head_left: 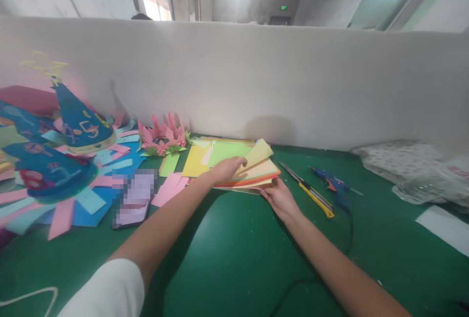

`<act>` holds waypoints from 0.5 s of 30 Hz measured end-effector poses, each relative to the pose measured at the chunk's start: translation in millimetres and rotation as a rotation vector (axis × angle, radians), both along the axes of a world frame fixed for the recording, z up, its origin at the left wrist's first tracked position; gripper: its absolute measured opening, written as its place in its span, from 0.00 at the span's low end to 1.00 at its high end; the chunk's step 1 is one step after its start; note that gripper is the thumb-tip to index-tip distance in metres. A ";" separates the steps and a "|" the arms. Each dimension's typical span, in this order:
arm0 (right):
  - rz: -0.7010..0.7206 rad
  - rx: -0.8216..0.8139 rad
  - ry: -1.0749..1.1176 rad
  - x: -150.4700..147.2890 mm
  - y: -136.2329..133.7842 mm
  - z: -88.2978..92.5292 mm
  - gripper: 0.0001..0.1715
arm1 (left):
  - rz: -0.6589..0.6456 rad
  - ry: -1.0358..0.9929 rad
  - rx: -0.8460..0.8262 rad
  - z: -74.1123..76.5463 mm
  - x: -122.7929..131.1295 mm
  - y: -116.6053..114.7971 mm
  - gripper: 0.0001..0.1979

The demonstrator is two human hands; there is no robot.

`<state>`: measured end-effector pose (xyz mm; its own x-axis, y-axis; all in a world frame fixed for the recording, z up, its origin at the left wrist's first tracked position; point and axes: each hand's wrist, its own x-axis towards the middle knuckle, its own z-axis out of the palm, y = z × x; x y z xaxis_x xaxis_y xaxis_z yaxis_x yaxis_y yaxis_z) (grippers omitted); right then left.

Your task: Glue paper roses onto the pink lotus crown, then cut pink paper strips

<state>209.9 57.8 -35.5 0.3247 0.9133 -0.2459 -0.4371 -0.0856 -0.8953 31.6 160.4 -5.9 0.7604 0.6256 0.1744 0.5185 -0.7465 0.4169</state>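
Stack of coloured paper (220,153) on the green table (220,248), in front of the white partition (311,77), between the pink paper crown (163,136) and the yellow-handled cutter (313,198). Loose and uneven in build, with layers fanned at the right: a flat light green top area, a yellow sheet (194,161) jutting out at the left, peach and orange-red edges below, paler ones underneath. Matt, plain and smooth-looking; exact sheet count impossible to tell. At the right, a pale yellow sheet (261,153) bent upward, clear of the layers beneath. Left hand (227,169) over the stack, fingers curled narrowly around the pale yellow sheet's near end. Right hand (280,199) at the near right corner, fingers closed on the layered edge, some fingertips hidden. Pink paper pieces (170,189) just beside the stack, towards the left.
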 end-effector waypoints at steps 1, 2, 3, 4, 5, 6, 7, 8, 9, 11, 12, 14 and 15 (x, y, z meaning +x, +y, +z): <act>0.000 -0.002 -0.001 0.3 0.1 -0.1 0.30 | -0.006 -0.003 0.003 -0.8 0.9 1.3 0.09; 0.003 -0.004 -0.002 0.6 0.1 -0.1 0.30 | -0.010 -0.007 0.004 -1.1 1.8 2.0 0.08; 0.007 -0.006 -0.003 0.9 0.0 0.1 0.29 | -0.011 -0.012 0.002 -0.9 2.6 2.3 0.09; 0.011 -0.007 -0.004 1.1 -0.2 0.4 0.29 | -0.011 -0.020 -0.003 -0.4 3.0 2.2 0.10; 0.015 -0.006 -0.005 1.3 -0.4 0.8 0.29 | -0.010 -0.030 -0.007 0.4 3.2 1.6 0.10; 0.019 -0.004 -0.006 1.3 -0.7 1.1 0.29 | -0.010 -0.039 -0.011 1.4 2.9 0.8 0.10; 0.022 0.000 -0.007 1.2 -1.1 1.4 0.29 | -0.013 -0.048 -0.015 2.3 2.4 -0.2 0.10; 0.023 0.003 -0.008 1.0 -1.4 1.7 0.28 | -0.014 -0.056 -0.019 3.0 1.7 -1.2 0.10; 0.023 0.005 -0.008 0.8 -1.6 1.9 0.28 | -0.014 -0.065 -0.023 3.3 0.8 -2.1 0.12; 0.021 0.008 -0.009 0.4 -2.0 2.4 0.29 | -0.013 -0.082 -0.034 2.6 -1.1 -3.1 0.16; 0.023 0.009 -0.010 0.3 -2.0 2.6 0.29 | -0.011 -0.090 -0.044 1.6 -2.1 -3.0 0.19; 0.029 0.011 -0.012 0.3 -2.1 3.1 0.29 | 0.000 -0.100 -0.068 -1.1 -3.8 -2.0 0.24; 0.031 0.013 -0.014 0.4 -2.1 3.3 0.30 | 0.001 -0.102 -0.078 -2.4 -4.6 -1.3 0.27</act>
<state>210.2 55.7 -32.2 0.2995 0.9261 -0.2295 -0.4215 -0.0873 -0.9026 27.0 159.1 -8.3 0.7407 0.6408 0.2017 0.4709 -0.7094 0.5244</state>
